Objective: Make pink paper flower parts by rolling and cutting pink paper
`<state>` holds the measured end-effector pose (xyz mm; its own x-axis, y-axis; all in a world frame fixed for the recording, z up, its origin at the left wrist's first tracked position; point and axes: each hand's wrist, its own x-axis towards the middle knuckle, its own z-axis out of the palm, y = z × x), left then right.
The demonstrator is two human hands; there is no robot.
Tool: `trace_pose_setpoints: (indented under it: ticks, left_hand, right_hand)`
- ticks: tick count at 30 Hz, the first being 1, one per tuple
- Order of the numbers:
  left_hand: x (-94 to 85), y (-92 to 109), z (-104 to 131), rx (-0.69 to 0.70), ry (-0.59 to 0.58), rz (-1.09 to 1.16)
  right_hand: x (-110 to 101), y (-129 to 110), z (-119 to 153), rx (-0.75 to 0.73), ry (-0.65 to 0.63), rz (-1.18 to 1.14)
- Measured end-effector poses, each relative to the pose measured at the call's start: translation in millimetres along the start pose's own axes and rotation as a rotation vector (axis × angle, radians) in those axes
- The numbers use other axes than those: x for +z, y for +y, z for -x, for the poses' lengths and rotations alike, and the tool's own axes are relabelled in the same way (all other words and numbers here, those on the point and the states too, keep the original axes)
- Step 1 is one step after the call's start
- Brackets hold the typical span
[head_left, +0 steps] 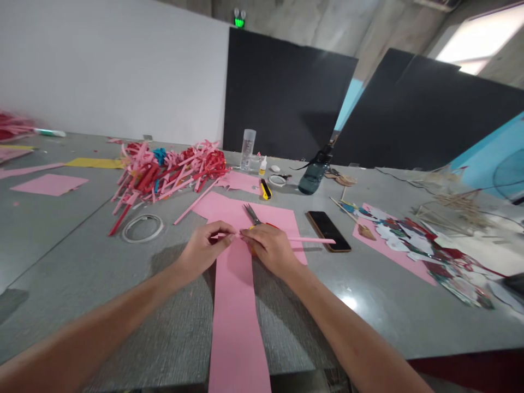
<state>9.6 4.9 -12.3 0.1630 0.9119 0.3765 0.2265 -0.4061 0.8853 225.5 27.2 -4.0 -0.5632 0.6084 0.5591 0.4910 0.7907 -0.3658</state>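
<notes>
Between my two hands runs a thin pink paper strip [311, 240], pinched near its middle. My left hand [208, 244] grips its left part with thumb and forefinger. Close beside it, my right hand [268, 245] has its fingers closed on the same strip, whose free end sticks out to the right. Beneath the hands a long pink paper band [235, 322] reaches over the table's front edge. Just behind my right hand lie scissors [251, 214], blades pointing away and handles partly covered. Pink paper sheets [282, 217] lie under the scissors.
A heap of pink and red paper strips [172, 169] lies back left, with a tape roll [142, 228] before it. Farther back are a yellow cutter [266, 189], a glue bottle [262, 166], a clear cylinder [248, 149] and a dark bottle [314, 173]. A phone [328, 231] and paper cutouts [413, 240] lie right.
</notes>
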Motion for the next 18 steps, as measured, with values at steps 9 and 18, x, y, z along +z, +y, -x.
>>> trace_pose_setpoints:
  ticks: [9, 18]
  left_hand:
    - [-1.7, 3.6, 3.0, 0.034, -0.018, -0.178]
    - [-2.7, 10.0, 4.8, 0.064, -0.006, -0.247]
  right_hand:
    - [-2.6, -5.8, -3.8, 0.046, 0.002, 0.024]
    - [-6.3, -8.9, -5.8, 0.058, -0.031, -0.024]
